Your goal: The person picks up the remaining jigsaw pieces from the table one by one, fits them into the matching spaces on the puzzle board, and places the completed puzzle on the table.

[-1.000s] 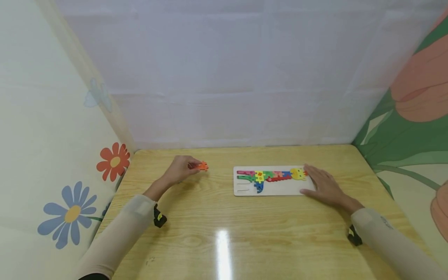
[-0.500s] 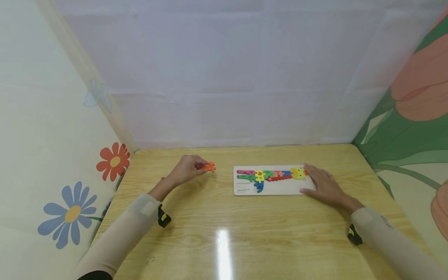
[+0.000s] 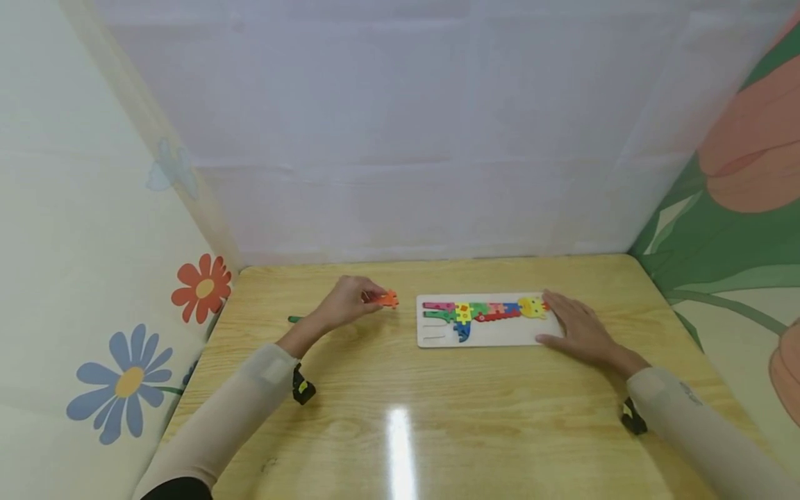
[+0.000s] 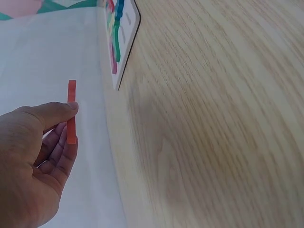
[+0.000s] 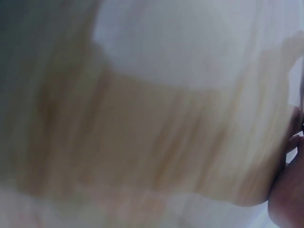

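My left hand (image 3: 350,303) pinches an orange jigsaw piece (image 3: 389,299) between thumb and fingers, to the left of a white puzzle board (image 3: 500,338). In the left wrist view the piece (image 4: 71,112) is seen edge-on, above the table. A giraffe of colourful pieces lies on the board, with a yellow head (image 3: 532,307) at the right and a blue piece (image 3: 462,331) near the legs. Outlined leg slots show at the board's left end. My right hand (image 3: 581,331) rests on the board's right end, fingers extended; the right wrist view is blurred, with only part of the hand at its edge.
A green piece (image 3: 295,319) lies on the wooden table (image 3: 500,417) behind the left wrist, partly covered by it. White cloth (image 3: 400,139) hangs along the back edge, and flower-printed panels stand at both sides.
My left hand has moved right with the orange piece, closer to the board. A green piece has come into view behind the wrist. The right hand and the board stay in place.
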The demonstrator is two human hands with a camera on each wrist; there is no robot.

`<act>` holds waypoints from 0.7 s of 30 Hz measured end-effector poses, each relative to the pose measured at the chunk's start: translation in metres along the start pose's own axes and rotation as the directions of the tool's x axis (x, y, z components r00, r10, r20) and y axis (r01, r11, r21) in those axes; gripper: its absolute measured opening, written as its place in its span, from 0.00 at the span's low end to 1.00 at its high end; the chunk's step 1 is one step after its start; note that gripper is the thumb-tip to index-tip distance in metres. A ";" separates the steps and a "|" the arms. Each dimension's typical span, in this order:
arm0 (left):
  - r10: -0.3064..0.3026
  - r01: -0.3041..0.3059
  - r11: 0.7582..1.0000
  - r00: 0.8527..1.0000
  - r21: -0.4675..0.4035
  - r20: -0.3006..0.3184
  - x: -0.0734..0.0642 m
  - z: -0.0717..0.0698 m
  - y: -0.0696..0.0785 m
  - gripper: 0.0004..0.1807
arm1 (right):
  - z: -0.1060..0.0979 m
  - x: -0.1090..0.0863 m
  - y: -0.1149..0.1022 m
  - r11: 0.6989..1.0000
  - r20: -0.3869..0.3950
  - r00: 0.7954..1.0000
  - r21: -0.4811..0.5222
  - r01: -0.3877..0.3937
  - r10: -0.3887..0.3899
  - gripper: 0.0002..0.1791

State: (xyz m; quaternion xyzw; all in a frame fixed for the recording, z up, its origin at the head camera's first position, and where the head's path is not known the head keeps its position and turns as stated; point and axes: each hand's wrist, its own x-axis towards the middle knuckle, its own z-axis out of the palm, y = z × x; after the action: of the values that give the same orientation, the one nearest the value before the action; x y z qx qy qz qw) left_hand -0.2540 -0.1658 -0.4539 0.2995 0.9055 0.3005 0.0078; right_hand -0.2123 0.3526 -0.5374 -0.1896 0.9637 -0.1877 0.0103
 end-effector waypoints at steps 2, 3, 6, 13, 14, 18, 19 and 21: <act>0.003 -0.003 1.000 1.000 0.002 0.006 0.002 0.002 0.002 0.16 | 0.000 0.000 0.000 1.000 -0.006 1.000 0.002 0.001 -0.001 0.56; 0.005 -0.005 1.000 1.000 0.004 0.009 0.003 0.003 0.003 0.16 | 0.000 0.001 -0.001 1.000 -0.008 1.000 0.003 0.005 -0.005 0.56; 0.017 -0.018 1.000 1.000 0.003 0.016 0.005 0.005 0.006 0.16 | 0.000 0.001 -0.001 1.000 -0.017 1.000 0.001 0.014 -0.014 0.56; 0.053 -0.053 0.999 0.998 -0.004 0.035 0.011 0.013 0.013 0.16 | 0.001 0.001 0.000 1.000 -0.004 1.000 -0.006 0.004 -0.004 0.56; 0.057 -0.057 0.998 0.998 0.000 0.037 0.012 0.014 0.014 0.16 | 0.000 0.001 0.000 1.000 -0.002 1.000 -0.007 0.002 -0.002 0.56; 0.081 -0.081 0.997 0.996 0.006 0.042 0.015 0.020 0.017 0.16 | 0.000 0.001 0.001 1.000 0.000 1.000 -0.008 -0.003 0.003 0.56; 0.084 -0.084 0.996 0.995 0.004 0.044 0.015 0.021 0.017 0.16 | 0.000 0.001 0.001 1.000 0.000 1.000 -0.009 -0.003 0.003 0.56; 0.093 -0.093 0.996 0.995 -0.002 0.049 0.016 0.023 0.018 0.16 | 0.000 0.000 0.000 1.000 0.001 1.000 -0.009 -0.003 0.003 0.56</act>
State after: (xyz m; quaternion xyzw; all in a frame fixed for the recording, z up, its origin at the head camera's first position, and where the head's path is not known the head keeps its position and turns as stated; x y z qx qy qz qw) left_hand -0.2530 -0.1325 -0.4603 0.3485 0.8903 0.2928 0.0159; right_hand -0.2129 0.3526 -0.5379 -0.1883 0.9648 -0.1834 0.0101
